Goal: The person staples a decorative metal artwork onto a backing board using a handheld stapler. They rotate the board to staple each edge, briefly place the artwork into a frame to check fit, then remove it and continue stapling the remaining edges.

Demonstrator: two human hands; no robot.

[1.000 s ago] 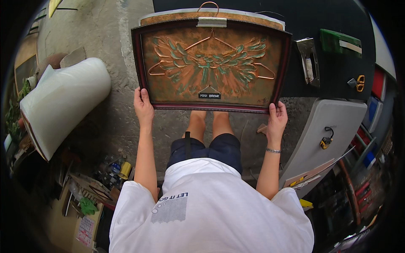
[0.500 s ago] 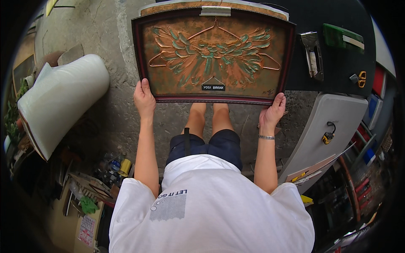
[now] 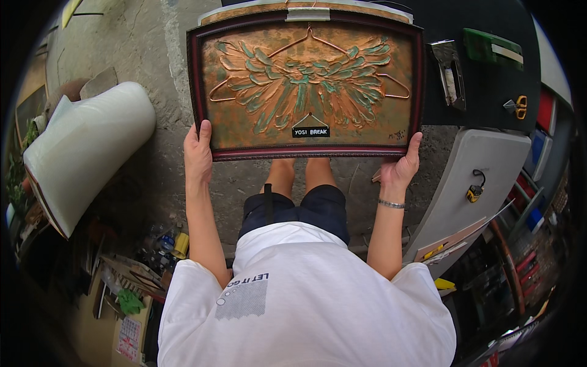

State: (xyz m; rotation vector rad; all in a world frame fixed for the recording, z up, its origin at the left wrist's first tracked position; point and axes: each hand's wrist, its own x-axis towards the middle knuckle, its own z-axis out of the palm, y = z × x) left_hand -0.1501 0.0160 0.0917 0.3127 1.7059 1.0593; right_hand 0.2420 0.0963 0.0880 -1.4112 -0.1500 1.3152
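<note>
A dark red-brown framed artwork (image 3: pixel 238 110) with copper and green feather shapes, a wire hanger form and a small dark sign (image 3: pixel 310 132) is upright in front of me, tape on its top edge. Behind it shows the upper edge of another copper-coloured panel (image 3: pixel 361 13). My left hand (image 3: pixel 197 156) grips the frame's lower left corner, thumb along the front. My right hand (image 3: pixel 400 164) grips the lower right corner, thumb up against the frame, other fingers mostly behind it.
Right: a black tabletop (image 3: pixel 489 85) with a green tool (image 3: pixel 483 46), metal tool (image 3: pixel 446 73) and scissors (image 3: pixel 520 107); a grey board (image 3: pixel 458 177) with a tape measure (image 3: pixel 474 192). Left: bubble-wrap roll (image 3: pixel 92 147) on concrete; clutter lower down (image 3: pixel 128 300).
Over the second, the frame has risen slightly in view, then shifted a little left and down in the last half second, both hands moving with it and still gripping it.
</note>
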